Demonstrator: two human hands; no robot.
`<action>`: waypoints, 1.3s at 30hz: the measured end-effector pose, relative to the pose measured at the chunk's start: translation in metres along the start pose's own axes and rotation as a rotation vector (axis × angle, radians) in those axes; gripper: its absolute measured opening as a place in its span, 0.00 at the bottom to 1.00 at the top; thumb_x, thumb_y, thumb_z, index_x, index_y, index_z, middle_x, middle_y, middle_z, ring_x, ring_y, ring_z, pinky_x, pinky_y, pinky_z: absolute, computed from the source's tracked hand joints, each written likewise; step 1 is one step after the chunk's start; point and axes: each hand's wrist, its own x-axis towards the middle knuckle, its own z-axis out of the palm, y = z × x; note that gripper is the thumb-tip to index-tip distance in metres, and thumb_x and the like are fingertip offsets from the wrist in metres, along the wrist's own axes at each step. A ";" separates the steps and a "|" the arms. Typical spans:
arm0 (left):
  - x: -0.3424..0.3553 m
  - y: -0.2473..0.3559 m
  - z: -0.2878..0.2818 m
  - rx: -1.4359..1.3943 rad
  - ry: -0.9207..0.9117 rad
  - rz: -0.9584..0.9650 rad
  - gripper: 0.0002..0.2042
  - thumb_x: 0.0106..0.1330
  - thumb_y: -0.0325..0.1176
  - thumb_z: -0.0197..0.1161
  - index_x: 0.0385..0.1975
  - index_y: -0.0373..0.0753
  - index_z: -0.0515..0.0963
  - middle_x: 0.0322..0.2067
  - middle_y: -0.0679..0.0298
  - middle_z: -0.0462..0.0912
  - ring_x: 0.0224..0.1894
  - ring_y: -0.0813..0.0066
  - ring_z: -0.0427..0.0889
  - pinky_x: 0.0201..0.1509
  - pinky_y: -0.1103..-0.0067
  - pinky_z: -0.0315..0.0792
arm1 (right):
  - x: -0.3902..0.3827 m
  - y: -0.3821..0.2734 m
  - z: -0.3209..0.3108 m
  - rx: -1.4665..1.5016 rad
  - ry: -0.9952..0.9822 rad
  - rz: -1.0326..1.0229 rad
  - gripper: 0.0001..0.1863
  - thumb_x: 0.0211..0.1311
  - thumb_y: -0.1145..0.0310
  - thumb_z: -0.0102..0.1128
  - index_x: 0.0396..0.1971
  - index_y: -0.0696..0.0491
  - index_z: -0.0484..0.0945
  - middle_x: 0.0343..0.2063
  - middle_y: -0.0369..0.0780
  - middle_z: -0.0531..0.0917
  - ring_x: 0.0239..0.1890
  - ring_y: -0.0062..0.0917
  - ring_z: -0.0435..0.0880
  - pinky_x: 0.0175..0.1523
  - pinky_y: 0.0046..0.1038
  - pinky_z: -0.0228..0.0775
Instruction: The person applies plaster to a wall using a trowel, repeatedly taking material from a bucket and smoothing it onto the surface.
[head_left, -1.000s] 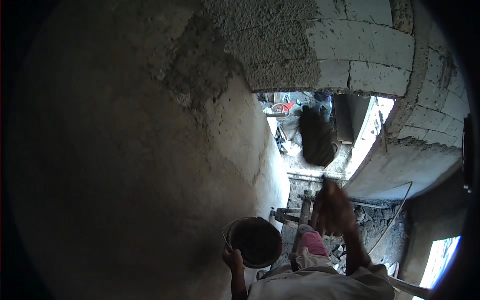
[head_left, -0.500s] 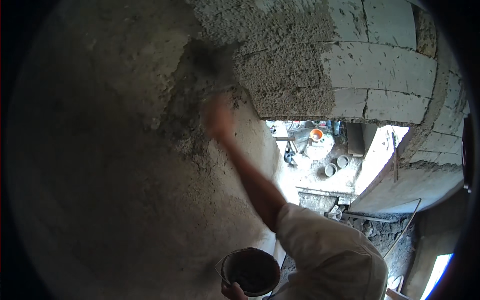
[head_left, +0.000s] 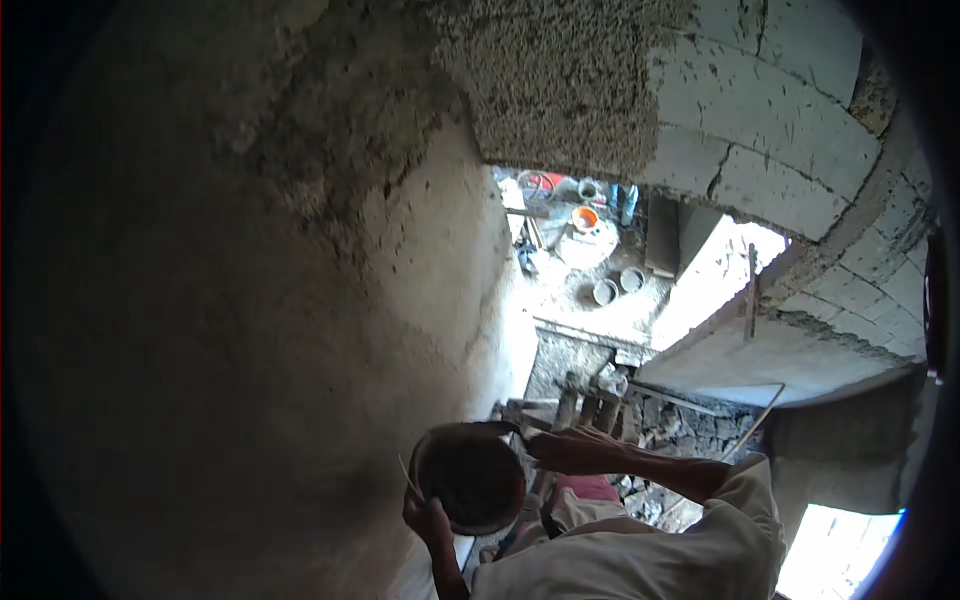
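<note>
My left hand grips the left rim of a round bucket, near its thin bail handle. Dark, wet-looking mortar lies inside, in shadow. At the bucket's right rim is my right hand, fingers closed round the handle of what looks like a trowel. Its dark blade reaches toward the bucket's far edge and is hard to make out. To the left and ahead rises a plastered wall, with a rough, darker mortar patch high on it.
Pale blocks, partly covered with coarse mortar, span above an opening. Through it, far below, stand an orange bucket and two grey buckets. Rubble and wooden pieces lie beneath me. A thin pole leans at right.
My right hand has come down from the dark wall patch to the bucket's rim. The bucket and my left hand show higher and farther left as the view has tilted down.
</note>
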 end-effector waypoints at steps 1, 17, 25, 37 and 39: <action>0.001 0.007 0.007 0.020 -0.063 0.044 0.28 0.45 0.21 0.50 0.52 0.27 0.75 0.42 0.51 0.83 0.45 0.61 0.81 0.54 0.72 0.71 | -0.025 0.025 0.038 -0.012 -0.002 0.053 0.18 0.67 0.55 0.56 0.49 0.52 0.74 0.33 0.44 0.80 0.34 0.42 0.81 0.39 0.39 0.74; -0.011 0.014 -0.052 0.148 -0.290 0.400 0.22 0.47 0.21 0.50 0.46 0.30 0.78 0.39 0.53 0.84 0.44 0.61 0.84 0.51 0.71 0.73 | -0.025 -0.031 0.285 1.309 -0.250 0.493 0.10 0.72 0.57 0.48 0.43 0.47 0.71 0.29 0.33 0.71 0.28 0.20 0.70 0.29 0.24 0.64; -0.008 -0.024 -0.089 0.027 -0.217 0.225 0.24 0.43 0.21 0.50 0.45 0.29 0.79 0.40 0.53 0.84 0.43 0.61 0.84 0.51 0.71 0.74 | -0.045 -0.113 0.234 1.449 -0.321 0.550 0.17 0.69 0.44 0.51 0.43 0.42 0.72 0.20 0.27 0.69 0.17 0.10 0.65 0.18 0.17 0.59; -0.003 -0.059 -0.083 -0.061 -0.096 0.057 0.22 0.40 0.19 0.51 0.41 0.25 0.78 0.36 0.54 0.83 0.39 0.65 0.82 0.47 0.75 0.73 | -0.105 -0.173 0.026 1.033 0.801 0.043 0.26 0.71 0.42 0.42 0.41 0.53 0.71 0.25 0.35 0.73 0.19 0.20 0.70 0.26 0.25 0.65; -0.001 -0.065 -0.086 -0.050 -0.095 0.133 0.23 0.40 0.19 0.50 0.41 0.25 0.78 0.36 0.53 0.84 0.39 0.64 0.82 0.48 0.75 0.73 | -0.095 -0.174 -0.027 0.864 1.220 -0.239 0.22 0.71 0.50 0.50 0.49 0.54 0.66 0.26 0.34 0.74 0.19 0.15 0.71 0.23 0.20 0.66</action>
